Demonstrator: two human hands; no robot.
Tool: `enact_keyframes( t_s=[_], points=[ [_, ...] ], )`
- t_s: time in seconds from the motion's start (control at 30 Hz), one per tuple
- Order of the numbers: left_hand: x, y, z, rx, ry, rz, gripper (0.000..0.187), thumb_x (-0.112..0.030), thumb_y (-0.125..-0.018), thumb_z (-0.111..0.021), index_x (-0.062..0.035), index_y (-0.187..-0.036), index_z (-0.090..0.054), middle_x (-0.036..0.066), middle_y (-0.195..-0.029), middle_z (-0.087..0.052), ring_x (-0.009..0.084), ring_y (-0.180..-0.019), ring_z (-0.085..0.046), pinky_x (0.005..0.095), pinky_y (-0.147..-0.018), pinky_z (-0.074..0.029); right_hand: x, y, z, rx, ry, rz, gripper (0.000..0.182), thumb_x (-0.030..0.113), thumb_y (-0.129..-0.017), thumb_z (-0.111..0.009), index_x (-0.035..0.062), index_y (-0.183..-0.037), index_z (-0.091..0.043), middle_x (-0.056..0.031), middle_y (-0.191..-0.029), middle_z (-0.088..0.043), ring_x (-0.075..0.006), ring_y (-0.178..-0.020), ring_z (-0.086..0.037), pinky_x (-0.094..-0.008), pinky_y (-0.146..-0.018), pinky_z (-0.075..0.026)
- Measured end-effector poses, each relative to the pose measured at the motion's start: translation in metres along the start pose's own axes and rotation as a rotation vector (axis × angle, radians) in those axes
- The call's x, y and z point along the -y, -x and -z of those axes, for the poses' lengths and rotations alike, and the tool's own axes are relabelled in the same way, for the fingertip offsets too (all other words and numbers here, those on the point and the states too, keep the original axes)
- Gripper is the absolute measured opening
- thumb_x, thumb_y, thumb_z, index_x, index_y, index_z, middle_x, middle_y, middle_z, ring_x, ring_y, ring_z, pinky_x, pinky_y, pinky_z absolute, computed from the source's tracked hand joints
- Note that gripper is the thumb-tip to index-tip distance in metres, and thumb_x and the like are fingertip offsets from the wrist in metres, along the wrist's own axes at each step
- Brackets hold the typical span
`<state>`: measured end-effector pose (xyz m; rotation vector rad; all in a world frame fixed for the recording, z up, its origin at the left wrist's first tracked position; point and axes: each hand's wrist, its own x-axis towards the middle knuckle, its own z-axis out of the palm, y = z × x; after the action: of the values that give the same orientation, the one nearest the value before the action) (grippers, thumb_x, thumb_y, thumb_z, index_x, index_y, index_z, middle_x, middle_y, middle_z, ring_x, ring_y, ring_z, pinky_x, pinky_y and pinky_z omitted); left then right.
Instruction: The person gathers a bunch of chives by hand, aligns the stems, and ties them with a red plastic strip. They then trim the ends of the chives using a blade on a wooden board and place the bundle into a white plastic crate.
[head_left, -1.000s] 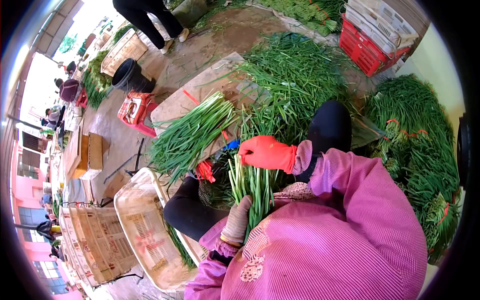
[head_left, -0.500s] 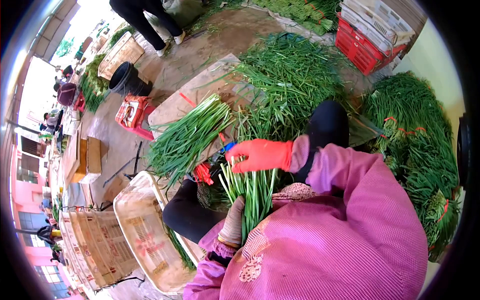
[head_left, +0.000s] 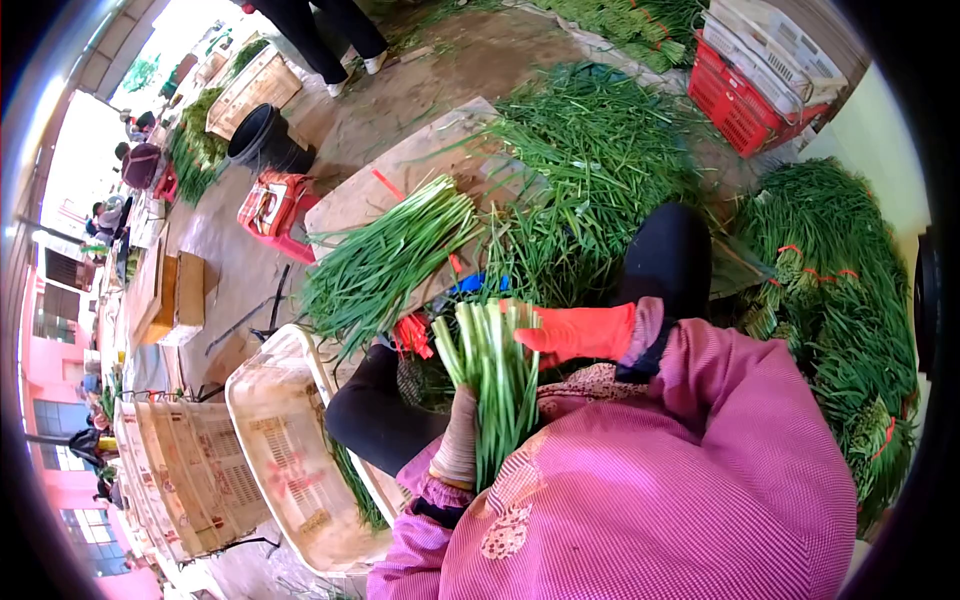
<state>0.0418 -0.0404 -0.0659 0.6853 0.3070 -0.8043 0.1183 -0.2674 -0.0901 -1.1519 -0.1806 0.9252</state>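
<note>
A bundle of green stalks (head_left: pixel 492 385) stands upright in front of my torso, its pale cut ends uppermost. My left hand (head_left: pixel 457 440), in a greyish glove, is wrapped round the bundle's left side. At the bundle's upper right, my right hand (head_left: pixel 575 332), in a red glove, has its fingers apart and against the pale ends. Beyond it, a loose pile of greens (head_left: pixel 400 255) lies on a board (head_left: pixel 350 215). Red ties (head_left: pixel 412 336) hang at the board's near edge, and something blue (head_left: pixel 468 284) shows behind the stalk ends.
A large heap of greens (head_left: pixel 600 160) is ahead. Tied bundles (head_left: pixel 830 290) are stacked at right, below a red crate (head_left: pixel 735 100). An off-white crate (head_left: pixel 300 450) stands at left, with a red stool (head_left: pixel 280 215) and a black bucket (head_left: pixel 268 140) farther off. A person's legs (head_left: pixel 325 40) show at the top.
My right hand has shifted right and down, from above the stalks to their side. The bundle looks fuller and more upright. My left hand still holds it.
</note>
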Motion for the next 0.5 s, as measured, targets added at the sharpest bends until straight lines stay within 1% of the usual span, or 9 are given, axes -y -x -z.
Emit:
enact_keyframes(
  t_s=[0.03,0.13,0.23,0.27,0.33,0.37,0.43,0.47,0.5],
  points=[
    [0.000,0.000,-0.002,-0.025,0.007,0.026,0.073,-0.063,-0.091,-0.052,-0.0068,-0.137,-0.047,0.009,-0.125,-0.060,0.0221,-0.108,-0.061,0.0359,-0.095,-0.050,-0.001,-0.009,-0.008,-0.029,-0.076,0.101,0.112,0.070,-0.081,-0.062,0.0110,-0.156,-0.004,-0.0056,-0.135,-0.048,-0.0154,-0.123,-0.046,-0.0352,-0.096,-0.044],
    [0.003,-0.003,0.005,-0.039,-0.083,0.042,0.060,-0.055,-0.096,-0.050,-0.0049,-0.130,-0.053,0.009,-0.116,-0.064,0.0207,-0.102,-0.063,0.0340,-0.093,-0.051,0.014,-0.036,-0.024,-0.020,-0.201,0.249,0.111,0.055,-0.084,-0.069,-0.0005,-0.153,-0.001,-0.0144,-0.120,-0.062,-0.0208,-0.111,-0.060,-0.0342,-0.098,-0.045],
    [0.001,-0.005,0.020,-0.037,-0.125,0.072,0.055,-0.050,-0.099,-0.048,-0.0047,-0.128,-0.054,0.008,-0.114,-0.064,0.0194,-0.101,-0.063,0.0325,-0.093,-0.051,0.025,-0.042,-0.031,0.080,-0.192,0.234,0.094,0.038,-0.093,-0.065,0.0046,-0.154,-0.001,-0.0225,-0.129,-0.057,-0.0301,-0.115,-0.061,-0.0408,-0.097,-0.050],
    [-0.002,-0.003,0.012,-0.068,-0.120,0.086,0.049,-0.047,-0.100,-0.047,-0.0052,-0.125,-0.057,0.006,-0.112,-0.065,0.0176,-0.099,-0.063,0.0307,-0.090,-0.051,0.028,-0.041,-0.032,0.081,-0.189,0.232,0.094,0.038,-0.093,-0.065,0.0046,-0.154,-0.001,-0.0225,-0.129,-0.057,-0.0301,-0.115,-0.061,-0.0408,-0.097,-0.050],
    [0.002,-0.006,0.017,-0.042,-0.116,0.106,0.049,-0.048,-0.100,-0.048,-0.0058,-0.123,-0.058,0.005,-0.111,-0.065,0.0169,-0.097,-0.063,0.0299,-0.089,-0.052,0.033,-0.038,-0.034,0.108,-0.165,0.158,0.081,0.030,-0.094,-0.066,0.0032,-0.152,-0.017,-0.0209,-0.121,-0.062,-0.0285,-0.108,-0.064,-0.0384,-0.092,-0.053],
    [0.003,-0.008,0.019,-0.017,-0.118,0.132,0.048,-0.048,-0.099,-0.049,-0.0064,-0.121,-0.060,0.004,-0.110,-0.066,0.0161,-0.096,-0.063,0.0291,-0.088,-0.052,0.033,-0.038,-0.035,0.107,-0.163,0.157,0.081,0.030,-0.094,-0.066,0.0032,-0.152,-0.017,-0.0209,-0.121,-0.062,-0.0285,-0.108,-0.064,-0.0384,-0.092,-0.053],
    [-0.001,-0.008,0.011,-0.015,-0.194,0.105,0.047,-0.049,-0.098,-0.051,-0.0072,-0.118,-0.061,0.003,-0.108,-0.066,0.0145,-0.093,-0.063,0.0281,-0.085,-0.052,0.035,-0.041,-0.037,0.082,-0.139,0.138,0.057,0.020,-0.093,-0.066,0.0012,-0.141,-0.040,-0.0193,-0.112,-0.066,-0.0255,-0.101,-0.067,-0.0363,-0.090,-0.053],
    [-0.003,-0.008,0.008,-0.014,-0.168,0.107,0.047,-0.048,-0.098,-0.051,-0.0070,-0.118,-0.062,0.003,-0.107,-0.066,0.0145,-0.093,-0.063,0.0281,-0.084,-0.052,0.034,-0.043,-0.038,0.026,-0.104,0.175,0.036,0.016,-0.092,-0.063,-0.0021,-0.122,-0.056,-0.0172,-0.102,-0.069,-0.0229,-0.095,-0.068,-0.0350,-0.087,-0.053],
    [-0.005,-0.008,0.006,-0.012,-0.145,0.107,0.047,-0.048,-0.098,-0.052,-0.0069,-0.117,-0.062,0.003,-0.106,-0.066,0.0145,-0.092,-0.063,0.0281,-0.084,-0.052,0.033,-0.047,-0.040,-0.015,-0.083,0.211,0.032,0.020,-0.092,-0.062,-0.0036,-0.114,-0.059,-0.0158,-0.093,-0.070,-0.0211,-0.089,-0.068,-0.0341,-0.083,-0.053]
  ],
)
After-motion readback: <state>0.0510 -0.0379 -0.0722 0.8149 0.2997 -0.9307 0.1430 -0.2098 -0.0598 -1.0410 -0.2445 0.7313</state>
